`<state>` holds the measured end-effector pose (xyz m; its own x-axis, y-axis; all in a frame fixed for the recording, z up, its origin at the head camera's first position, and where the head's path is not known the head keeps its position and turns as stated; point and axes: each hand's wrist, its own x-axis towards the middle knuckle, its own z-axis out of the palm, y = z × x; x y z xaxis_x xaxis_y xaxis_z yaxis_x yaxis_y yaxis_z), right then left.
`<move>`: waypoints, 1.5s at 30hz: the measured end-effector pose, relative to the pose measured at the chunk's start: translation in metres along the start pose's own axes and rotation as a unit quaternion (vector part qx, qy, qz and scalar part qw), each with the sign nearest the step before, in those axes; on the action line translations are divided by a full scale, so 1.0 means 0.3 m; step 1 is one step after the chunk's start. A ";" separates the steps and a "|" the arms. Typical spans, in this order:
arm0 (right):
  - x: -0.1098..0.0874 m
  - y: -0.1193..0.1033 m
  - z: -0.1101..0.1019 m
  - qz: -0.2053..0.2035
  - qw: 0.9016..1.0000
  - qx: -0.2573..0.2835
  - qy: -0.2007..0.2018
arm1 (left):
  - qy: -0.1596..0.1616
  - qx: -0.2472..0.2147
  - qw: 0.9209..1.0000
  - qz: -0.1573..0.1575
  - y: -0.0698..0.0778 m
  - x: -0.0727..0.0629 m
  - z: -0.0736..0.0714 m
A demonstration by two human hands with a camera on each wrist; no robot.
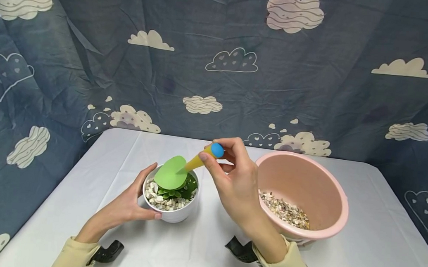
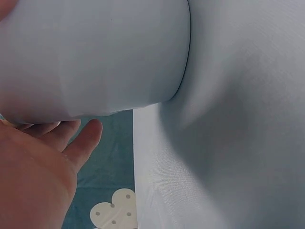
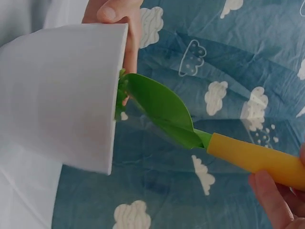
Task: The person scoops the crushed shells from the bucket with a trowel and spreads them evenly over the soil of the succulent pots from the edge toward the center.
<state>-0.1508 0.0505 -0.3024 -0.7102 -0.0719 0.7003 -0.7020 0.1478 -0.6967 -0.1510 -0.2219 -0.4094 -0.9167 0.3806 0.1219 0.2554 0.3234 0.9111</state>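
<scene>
A white flowerpot (image 1: 174, 217) stands on the table, holding a small green plant (image 1: 172, 193) among pale pebbles (image 1: 157, 198). My left hand (image 1: 131, 200) grips the pot from the left, thumb at the near side and fingers round the far side. In my right hand (image 1: 238, 182) is a small garden trowel (image 1: 197, 162) with a yellow handle, blue end cap and green blade. Thumb and fingertips pinch the handle near its blue end. The green blade (image 3: 159, 109) slants down over the pot, its tip right at the leaves, and covers part of the plant in the head view.
To the right of the pot, close by my right forearm, stands a large pink tub (image 1: 337, 204) with loose mixed pebbles (image 1: 287, 211) in its bottom. White cloth covers the table (image 1: 198, 248). A dark blue cloud-print curtain (image 1: 180, 81) hangs behind and at both sides.
</scene>
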 end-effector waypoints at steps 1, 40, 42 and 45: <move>-0.001 0.006 -0.002 0.008 1.000 0.004 0.003 | 0.000 0.000 1.000 -0.001 -0.001 0.000 0.000; -0.030 -0.061 -0.179 0.117 0.975 0.173 0.082 | -0.019 -0.044 0.999 0.018 -0.016 0.017 -0.017; -0.035 -0.071 -0.199 0.116 0.974 0.171 0.091 | -0.020 -0.046 0.999 0.012 -0.014 0.016 -0.016; -0.043 -0.083 -0.230 0.111 0.972 0.176 0.108 | -0.015 -0.048 0.999 0.003 -0.011 0.013 -0.013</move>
<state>-0.1205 0.1156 -0.2832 -0.8455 0.1367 0.5161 -0.5339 -0.2141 -0.8180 -0.1567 -0.2248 -0.4105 -0.9055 0.4080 0.1170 0.2291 0.2377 0.9439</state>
